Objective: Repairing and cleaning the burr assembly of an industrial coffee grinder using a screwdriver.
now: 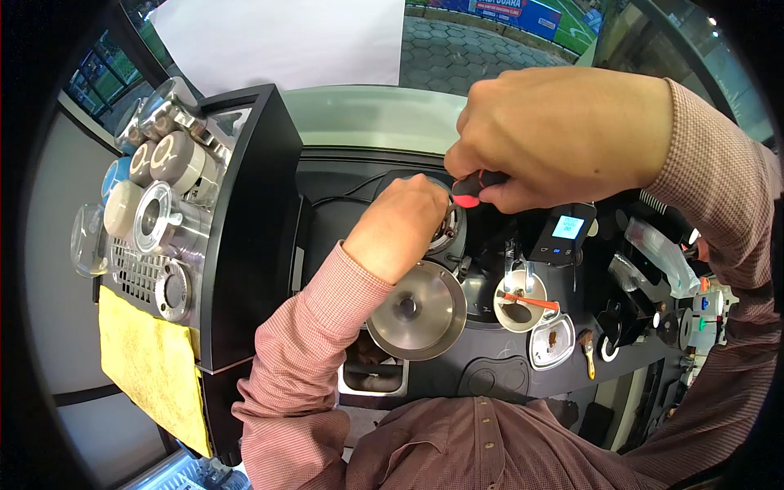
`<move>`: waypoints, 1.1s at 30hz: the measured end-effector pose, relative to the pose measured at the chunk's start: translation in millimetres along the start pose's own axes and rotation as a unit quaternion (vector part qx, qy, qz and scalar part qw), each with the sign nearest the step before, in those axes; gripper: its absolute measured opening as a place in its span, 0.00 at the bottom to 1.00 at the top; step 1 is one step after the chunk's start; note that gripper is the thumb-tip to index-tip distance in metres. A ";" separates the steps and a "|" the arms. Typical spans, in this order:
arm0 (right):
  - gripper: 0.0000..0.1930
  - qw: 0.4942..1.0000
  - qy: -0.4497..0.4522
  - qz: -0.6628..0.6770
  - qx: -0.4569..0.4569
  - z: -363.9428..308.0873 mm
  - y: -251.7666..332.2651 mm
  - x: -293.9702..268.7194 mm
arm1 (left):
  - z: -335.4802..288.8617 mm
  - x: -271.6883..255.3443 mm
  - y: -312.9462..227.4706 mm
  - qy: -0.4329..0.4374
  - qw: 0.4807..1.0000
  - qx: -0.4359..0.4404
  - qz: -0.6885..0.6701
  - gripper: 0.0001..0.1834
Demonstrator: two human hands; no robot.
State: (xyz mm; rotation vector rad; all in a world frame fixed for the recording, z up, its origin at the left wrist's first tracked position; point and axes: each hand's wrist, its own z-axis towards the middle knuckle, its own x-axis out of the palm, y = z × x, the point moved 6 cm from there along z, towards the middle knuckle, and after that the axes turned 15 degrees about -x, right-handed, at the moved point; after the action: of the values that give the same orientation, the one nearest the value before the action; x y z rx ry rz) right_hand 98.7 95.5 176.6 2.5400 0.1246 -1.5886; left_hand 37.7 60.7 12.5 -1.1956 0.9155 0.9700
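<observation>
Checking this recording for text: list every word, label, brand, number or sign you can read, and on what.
Banner outside: lettering, partly legible, not copied here.
Screen: lit characters, too small to read surely.
Grey cup: pale ring-shaped mark.
Blue panel, lower left: pale letters, cut off, not copied.
White container, far right: blue mark, too blurred.
Red-and-black handle in right hand: no text visible.

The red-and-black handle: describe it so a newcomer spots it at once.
Start at the big black-sided machine on the left, then go right to the left hand. Just beyond it, the right hand grips the red-and-black handle. Unlike the orange-red stick at the white cup, it is held and is partly black.
</observation>
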 end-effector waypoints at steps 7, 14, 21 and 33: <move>0.11 0.998 -0.059 -0.007 0.000 3.3 -4.1 0.6 | -2.0 -7.2 10.4 0.018 0.997 0.000 -0.072 0.05; 0.15 0.994 -0.007 0.086 0.063 17.9 -15.2 -3.6 | -5.7 -7.2 12.7 0.015 0.998 -0.003 -0.053 0.05; 0.15 0.981 0.062 0.130 0.132 15.2 -21.9 3.3 | -10.6 -12.8 17.6 0.018 0.997 -0.031 -0.074 0.05; 0.11 0.991 -0.117 -0.062 -0.015 16.8 -5.3 -10.6 | -71.3 -54.6 9.8 -0.226 0.955 -0.152 -0.116 0.09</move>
State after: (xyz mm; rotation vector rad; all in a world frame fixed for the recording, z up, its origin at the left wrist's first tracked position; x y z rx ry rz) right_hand 78.4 98.0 178.4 2.3417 0.2823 -1.9006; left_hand 6.6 -15.0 50.8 -1.2315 0.2610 1.1560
